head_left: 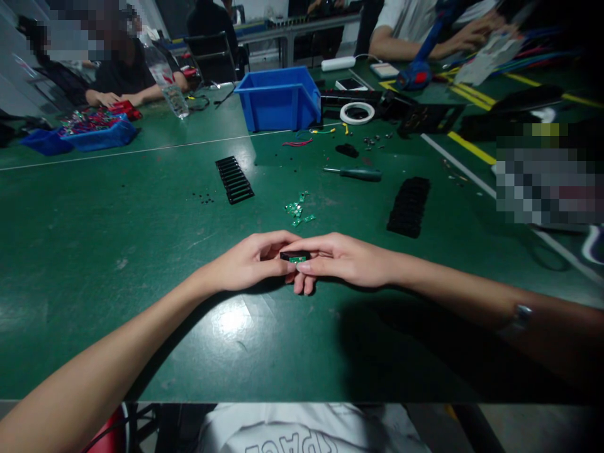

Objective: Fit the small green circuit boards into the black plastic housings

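White shirt (302,431), printed lettering, at the near table edge, 6 o'clock. Clock centred on the small black part (293,254) with a green board (298,259) showing at its front; it sits between both hands over the green table (155,251). Left hand (248,261) comes in from 8 o'clock, grasping the part, thumb at its near side. Right hand (352,259), from about 4, grips the same part, thumb tip close to the other. Loose green boards (295,209) scattered at 12, near the hands; blue bin (271,104) beyond. Black slotted frame (234,180) at 11. Screwdriver (361,174) at 1, handle to the right. Dark ridged pieces (409,207) in a row at 2.
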Action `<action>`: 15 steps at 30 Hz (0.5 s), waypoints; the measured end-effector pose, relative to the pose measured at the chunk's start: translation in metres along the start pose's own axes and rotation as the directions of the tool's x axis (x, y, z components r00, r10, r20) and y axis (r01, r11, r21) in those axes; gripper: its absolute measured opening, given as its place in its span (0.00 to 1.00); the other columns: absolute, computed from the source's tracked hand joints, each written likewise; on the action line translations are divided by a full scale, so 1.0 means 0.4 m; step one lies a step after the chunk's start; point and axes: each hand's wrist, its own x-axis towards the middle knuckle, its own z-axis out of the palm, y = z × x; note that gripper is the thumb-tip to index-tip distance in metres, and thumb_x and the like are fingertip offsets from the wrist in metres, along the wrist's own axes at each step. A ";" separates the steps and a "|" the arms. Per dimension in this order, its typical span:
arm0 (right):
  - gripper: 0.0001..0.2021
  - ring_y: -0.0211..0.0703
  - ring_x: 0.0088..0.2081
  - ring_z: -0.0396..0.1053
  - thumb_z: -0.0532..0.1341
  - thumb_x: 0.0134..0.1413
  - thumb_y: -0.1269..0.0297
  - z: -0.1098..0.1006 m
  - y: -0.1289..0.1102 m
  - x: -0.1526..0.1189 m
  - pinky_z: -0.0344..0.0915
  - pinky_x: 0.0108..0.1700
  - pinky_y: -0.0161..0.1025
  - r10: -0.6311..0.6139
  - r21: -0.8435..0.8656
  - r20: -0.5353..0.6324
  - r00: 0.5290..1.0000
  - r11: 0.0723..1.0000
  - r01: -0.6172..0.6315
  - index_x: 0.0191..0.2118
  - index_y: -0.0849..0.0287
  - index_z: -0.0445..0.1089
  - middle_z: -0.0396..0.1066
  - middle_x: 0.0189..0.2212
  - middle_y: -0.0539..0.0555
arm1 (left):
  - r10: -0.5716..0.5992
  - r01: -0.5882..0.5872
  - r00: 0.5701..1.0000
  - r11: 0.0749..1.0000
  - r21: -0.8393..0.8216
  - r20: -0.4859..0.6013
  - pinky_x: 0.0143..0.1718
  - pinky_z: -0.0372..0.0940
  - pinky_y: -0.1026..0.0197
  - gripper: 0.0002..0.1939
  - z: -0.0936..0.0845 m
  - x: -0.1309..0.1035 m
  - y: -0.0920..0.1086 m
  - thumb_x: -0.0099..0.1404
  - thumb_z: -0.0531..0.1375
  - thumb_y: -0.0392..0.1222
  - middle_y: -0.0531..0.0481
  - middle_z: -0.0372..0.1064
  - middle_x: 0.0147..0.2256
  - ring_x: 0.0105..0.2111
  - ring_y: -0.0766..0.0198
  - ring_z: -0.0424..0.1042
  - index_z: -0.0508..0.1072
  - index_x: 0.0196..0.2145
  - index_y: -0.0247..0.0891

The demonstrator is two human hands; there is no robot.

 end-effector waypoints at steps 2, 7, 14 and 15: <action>0.26 0.43 0.38 0.79 0.59 0.68 0.62 0.000 0.001 0.000 0.75 0.44 0.43 -0.003 0.003 0.006 1.000 1.000 0.003 0.66 0.68 0.59 0.80 0.38 0.62 | 0.003 -0.003 1.000 1.000 -0.001 -0.001 0.40 0.67 0.62 0.18 0.001 0.001 0.001 0.69 0.60 0.39 0.46 0.73 0.37 0.35 0.64 0.72 0.69 0.55 0.31; 0.28 0.44 0.38 0.79 0.60 0.68 0.60 -0.001 0.006 0.000 0.75 0.45 0.43 -0.017 0.011 0.005 1.000 1.000 0.017 0.67 0.69 0.58 0.80 0.39 0.63 | 0.015 -0.015 1.000 1.000 0.013 -0.013 0.39 0.67 0.63 0.16 0.003 0.003 0.005 0.70 0.60 0.39 0.46 0.74 0.37 0.35 0.64 0.74 0.70 0.53 0.30; 0.30 0.44 0.39 0.79 0.61 0.67 0.58 0.000 0.012 0.001 0.74 0.45 0.44 -0.035 0.046 -0.005 0.999 0.998 0.035 0.67 0.69 0.57 0.80 0.39 0.63 | 0.018 -0.017 0.999 1.000 0.012 -0.038 0.38 0.67 0.63 0.15 0.009 0.004 0.006 0.69 0.60 0.37 0.47 0.74 0.35 0.34 0.64 0.75 0.70 0.52 0.30; 0.30 0.45 0.39 0.79 0.61 0.67 0.58 0.000 0.013 0.001 0.74 0.45 0.44 -0.037 0.050 -0.008 0.999 0.998 0.037 0.67 0.69 0.57 0.80 0.39 0.63 | 0.020 -0.019 0.999 1.000 0.010 -0.039 0.38 0.67 0.63 0.15 0.009 0.005 0.006 0.69 0.60 0.36 0.47 0.74 0.35 0.34 0.64 0.75 0.70 0.52 0.30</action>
